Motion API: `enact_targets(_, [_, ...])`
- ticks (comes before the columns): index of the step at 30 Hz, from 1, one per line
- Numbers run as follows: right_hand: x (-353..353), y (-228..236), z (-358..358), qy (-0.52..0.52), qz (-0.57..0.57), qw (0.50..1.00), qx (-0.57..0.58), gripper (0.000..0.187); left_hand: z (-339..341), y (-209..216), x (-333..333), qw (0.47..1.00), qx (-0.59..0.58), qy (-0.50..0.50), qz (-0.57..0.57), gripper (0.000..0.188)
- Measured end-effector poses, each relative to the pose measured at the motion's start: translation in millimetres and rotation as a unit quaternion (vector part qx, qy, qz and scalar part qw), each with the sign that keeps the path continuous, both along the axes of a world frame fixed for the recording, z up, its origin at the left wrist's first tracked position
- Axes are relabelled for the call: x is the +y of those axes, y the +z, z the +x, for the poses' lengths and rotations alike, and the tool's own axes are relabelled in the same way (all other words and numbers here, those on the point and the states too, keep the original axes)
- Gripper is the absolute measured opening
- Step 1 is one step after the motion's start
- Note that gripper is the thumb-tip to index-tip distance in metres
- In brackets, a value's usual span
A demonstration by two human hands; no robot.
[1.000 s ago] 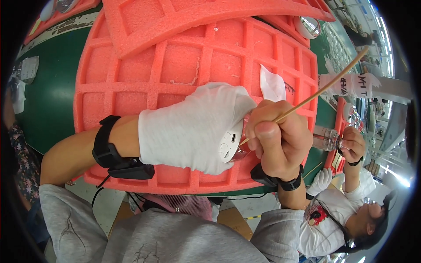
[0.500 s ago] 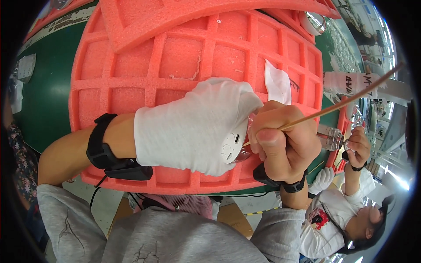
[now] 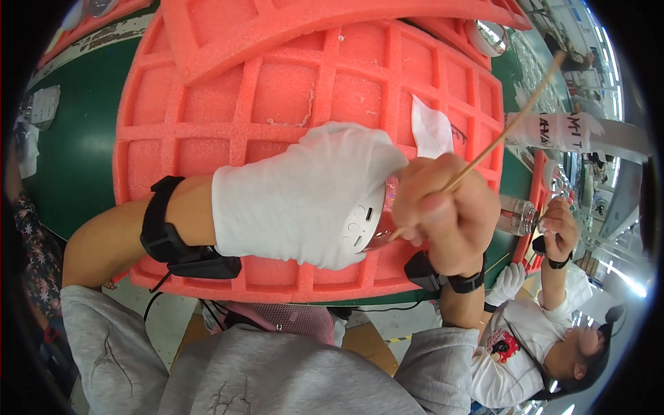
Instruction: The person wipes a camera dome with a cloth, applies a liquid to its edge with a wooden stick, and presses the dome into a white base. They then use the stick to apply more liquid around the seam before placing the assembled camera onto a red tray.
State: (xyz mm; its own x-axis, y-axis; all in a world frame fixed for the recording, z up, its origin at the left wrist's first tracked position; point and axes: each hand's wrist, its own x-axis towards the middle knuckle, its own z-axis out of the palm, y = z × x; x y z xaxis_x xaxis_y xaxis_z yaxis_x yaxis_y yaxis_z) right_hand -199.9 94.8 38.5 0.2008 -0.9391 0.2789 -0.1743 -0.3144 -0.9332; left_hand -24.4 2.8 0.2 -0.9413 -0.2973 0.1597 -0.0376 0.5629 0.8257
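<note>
My left hand [image 3: 318, 190], in a white glove, is wrapped round a round device [image 3: 360, 227] with a white rim, small buttons and port openings, and a clear part on its right side. Much of the device is hidden under the glove. Bare and closed, my right hand [image 3: 446, 207] pinches a thin wooden stick [image 3: 505, 131]. The stick's lower tip lies at the clear part beside the white rim; whether it touches cannot be made out. Its long end slants up to the right. Both hands are over a pink foam tray [image 3: 232, 128] with square pockets.
Another foam piece [image 3: 290, 28] overlaps the tray's far side. A white cloth scrap [image 3: 432, 128] lies on the tray, right of centre. Beyond the right edge stand a clear bottle [image 3: 517, 214] and a wrapped post [image 3: 553, 131]. A co-worker [image 3: 532, 339] sits at the right, one hand raised near the bottle.
My right hand has turned, so the stick's upper end has swung up and to the left. The left hand keeps its hold on the device, which has shifted only slightly.
</note>
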Motion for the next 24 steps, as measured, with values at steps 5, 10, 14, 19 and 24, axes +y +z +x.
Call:
enact_targets(5, [6.2,-4.4,1.5,0.000,-0.006,0.991,-0.136,0.028,3.6,-4.7,-4.1,0.996,0.068,0.015,-0.048,0.039])
enact_targets(10, [-2.3,-8.4,-13.8,-0.031,-0.106,0.989,-0.102,0.027,5.0,9.1,-8.8,0.999,0.011,-0.007,-0.045,0.042])
enact_targets(14, [-7.2,-6.4,-1.8,-0.099,-0.088,0.991,-0.006,0.023,13.0,6.1,-13.6,0.993,0.013,0.023,-0.113,0.026])
enact_targets(19, [30.0,0.0,2.7,-0.176,0.044,0.978,0.105,0.019,11.5,13.6,-8.4,0.976,0.153,-0.012,-0.157,0.014])
enact_targets(24, [20.0,13.9,11.4,-0.128,0.042,0.974,0.183,0.022,15.1,39.5,-0.6,0.992,-0.063,-0.036,-0.100,0.030])
